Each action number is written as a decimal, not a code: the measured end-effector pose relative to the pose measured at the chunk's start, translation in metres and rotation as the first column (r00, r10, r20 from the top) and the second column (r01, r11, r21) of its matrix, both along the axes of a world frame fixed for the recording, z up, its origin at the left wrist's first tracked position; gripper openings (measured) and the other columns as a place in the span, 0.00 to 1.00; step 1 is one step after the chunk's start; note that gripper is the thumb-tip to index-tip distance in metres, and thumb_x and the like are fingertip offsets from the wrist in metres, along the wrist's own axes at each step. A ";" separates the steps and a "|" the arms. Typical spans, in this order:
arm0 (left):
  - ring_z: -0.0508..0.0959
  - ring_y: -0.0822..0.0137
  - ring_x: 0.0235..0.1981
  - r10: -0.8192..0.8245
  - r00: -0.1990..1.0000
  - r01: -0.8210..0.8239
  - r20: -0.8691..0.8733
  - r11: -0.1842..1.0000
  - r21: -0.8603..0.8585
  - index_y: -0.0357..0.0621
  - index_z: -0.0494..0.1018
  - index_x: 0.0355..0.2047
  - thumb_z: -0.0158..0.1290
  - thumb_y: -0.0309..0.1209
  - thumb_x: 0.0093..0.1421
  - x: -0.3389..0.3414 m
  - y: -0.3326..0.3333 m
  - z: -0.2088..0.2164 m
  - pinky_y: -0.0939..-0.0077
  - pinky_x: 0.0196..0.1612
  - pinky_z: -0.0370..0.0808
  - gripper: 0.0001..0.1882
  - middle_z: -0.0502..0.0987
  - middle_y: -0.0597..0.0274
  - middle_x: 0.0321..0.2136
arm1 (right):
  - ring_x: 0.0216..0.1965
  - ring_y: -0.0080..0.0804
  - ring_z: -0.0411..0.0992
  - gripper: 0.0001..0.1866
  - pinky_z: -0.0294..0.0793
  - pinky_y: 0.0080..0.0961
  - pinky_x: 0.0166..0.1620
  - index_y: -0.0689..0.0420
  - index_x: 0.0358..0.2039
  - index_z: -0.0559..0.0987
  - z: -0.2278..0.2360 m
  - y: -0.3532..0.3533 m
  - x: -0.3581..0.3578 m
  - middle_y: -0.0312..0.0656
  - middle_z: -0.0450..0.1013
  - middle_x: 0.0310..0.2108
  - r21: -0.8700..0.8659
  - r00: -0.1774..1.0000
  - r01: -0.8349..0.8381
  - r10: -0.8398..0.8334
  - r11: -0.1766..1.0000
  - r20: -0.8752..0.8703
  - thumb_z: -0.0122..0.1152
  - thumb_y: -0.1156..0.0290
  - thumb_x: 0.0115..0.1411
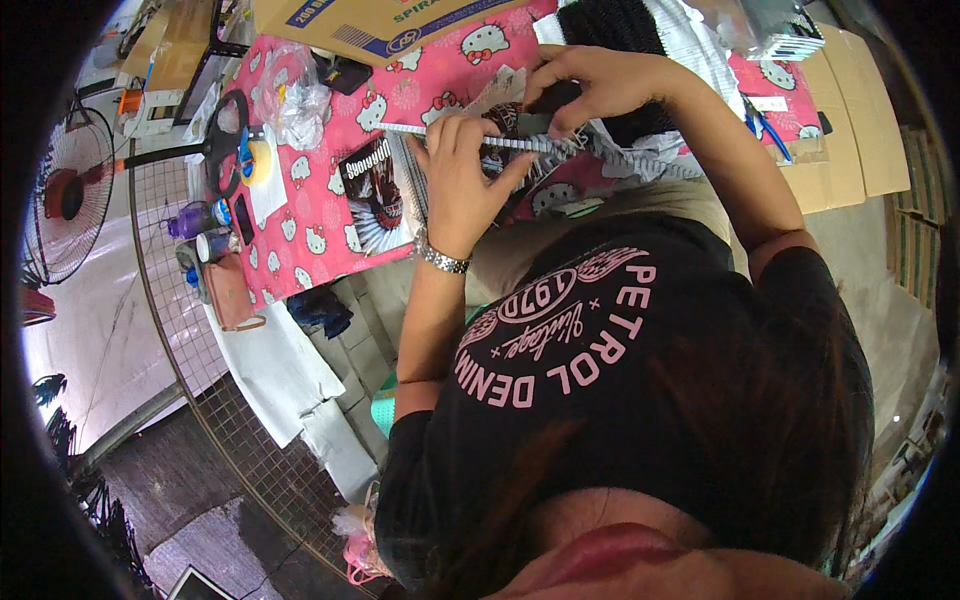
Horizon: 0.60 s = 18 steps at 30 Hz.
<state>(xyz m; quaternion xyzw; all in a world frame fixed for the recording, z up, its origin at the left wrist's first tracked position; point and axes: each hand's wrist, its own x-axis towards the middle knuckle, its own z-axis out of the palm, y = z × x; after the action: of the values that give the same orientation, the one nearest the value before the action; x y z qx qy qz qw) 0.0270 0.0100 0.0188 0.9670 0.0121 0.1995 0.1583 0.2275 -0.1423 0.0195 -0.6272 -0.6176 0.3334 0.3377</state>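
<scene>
My left hand (462, 180), with a metal watch at the wrist, grips a notebook (405, 190) standing on edge, fingers over its top and thumb apart. A pale spiral coil (640, 165) runs along the notebook's edge and trails off to the right. At the right end of that edge, my right hand (605, 88) has its fingers curled round a small dark thing, mostly hidden, with its thumb beside the coil. Another notebook or cover with a dark picture (370, 195) lies flat left of my left hand. Black spiral coils (612, 35) lie on white paper beyond my right hand.
The pink patterned tablecloth (300, 225) covers the table. A cardboard box (370, 30) stands at the back. Left are a yellow tape roll (260, 162), clear plastic bags (292, 105), a phone (243, 220) and a fan (68, 195). A blue-handled tool (772, 135) lies right, by flat cardboard (850, 130).
</scene>
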 end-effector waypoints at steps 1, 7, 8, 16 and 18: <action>0.69 0.53 0.44 0.000 1.000 0.000 0.001 1.000 -0.020 0.42 0.71 0.36 0.69 0.41 0.44 -0.003 0.000 0.000 0.59 0.50 0.63 0.24 0.72 0.56 0.37 | 0.51 0.34 0.67 0.25 0.65 0.30 0.55 0.59 0.48 0.79 0.006 -0.005 -0.004 0.42 0.69 0.49 0.064 0.931 -0.037 0.058 0.997 -0.360 0.69 0.63 0.50; 0.70 0.53 0.43 0.022 1.000 -0.022 0.019 1.000 -0.011 0.43 0.71 0.36 0.71 0.38 0.42 0.000 0.012 0.003 0.59 0.49 0.64 0.25 0.72 0.57 0.37 | 0.49 0.31 0.68 0.24 0.66 0.27 0.54 0.60 0.50 0.77 0.001 0.003 -0.003 0.40 0.71 0.47 0.007 0.895 -0.008 0.010 1.000 -0.447 0.66 0.64 0.54; 0.70 0.53 0.43 0.026 1.000 -0.026 0.001 1.000 0.007 0.43 0.71 0.36 0.71 0.37 0.42 -0.003 0.020 0.005 0.59 0.49 0.64 0.25 0.72 0.57 0.36 | 0.48 0.31 0.69 0.24 0.66 0.27 0.54 0.60 0.50 0.77 -0.005 0.006 -0.004 0.41 0.71 0.47 -0.003 0.843 0.008 -0.009 1.000 -0.538 0.66 0.64 0.54; 0.69 0.53 0.41 0.037 0.999 -0.037 0.032 0.999 0.011 0.42 0.73 0.32 0.71 0.35 0.41 -0.001 0.041 0.002 0.61 0.45 0.66 0.22 0.72 0.57 0.33 | 0.51 0.31 0.68 0.28 0.64 0.30 0.57 0.60 0.53 0.76 -0.022 0.028 0.000 0.41 0.72 0.50 0.102 0.756 -0.078 0.125 0.992 -0.642 0.66 0.61 0.53; 0.69 0.53 0.40 0.057 0.998 -0.057 0.030 0.998 0.009 0.43 0.73 0.31 0.72 0.36 0.40 0.001 0.037 0.002 0.61 0.44 0.66 0.22 0.72 0.58 0.32 | 0.52 0.29 0.68 0.28 0.64 0.27 0.56 0.58 0.53 0.76 -0.023 0.027 -0.001 0.40 0.72 0.49 0.067 0.795 -0.073 0.099 0.995 -0.599 0.66 0.60 0.54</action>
<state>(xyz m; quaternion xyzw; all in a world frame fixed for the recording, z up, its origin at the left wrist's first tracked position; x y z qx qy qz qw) 0.0280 0.0465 0.0209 0.9639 0.0364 0.2185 0.1478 0.2267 -0.1157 -0.0039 -0.4534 -0.5129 0.5177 0.5132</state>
